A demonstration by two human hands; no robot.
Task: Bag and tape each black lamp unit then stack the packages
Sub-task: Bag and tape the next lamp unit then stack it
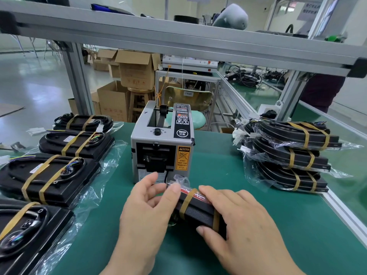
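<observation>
Head view: the lamp (198,212) lies on the green worktop (278,231) near its front edge, about midway along it and just in front of the dispenser (162,143). It is a black unit in a clear bag (179,179), whose loose end bunches up at the far end, touching the dispenser's foot. Two bands of tan tape (187,201) cross it, one near each end.

The right hand (244,231) grips the lamp's near end, fingers laid over the top and thumb curled against the near side. The left hand (147,211) is spread and relaxed, its fingers loosely bent and apart. Its thumb tip rests on the lamp's far left corner beside the tape band, and the forefinger points toward the dispenser's outlet.

At the right edge stands a stack (288,155) of bagged, taped lamps, several high and slightly fanned. Along the left edge runs a row (49,179) of five taped lamps, cable side up, with clear plastic around them; whether it encloses them I cannot tell.
</observation>
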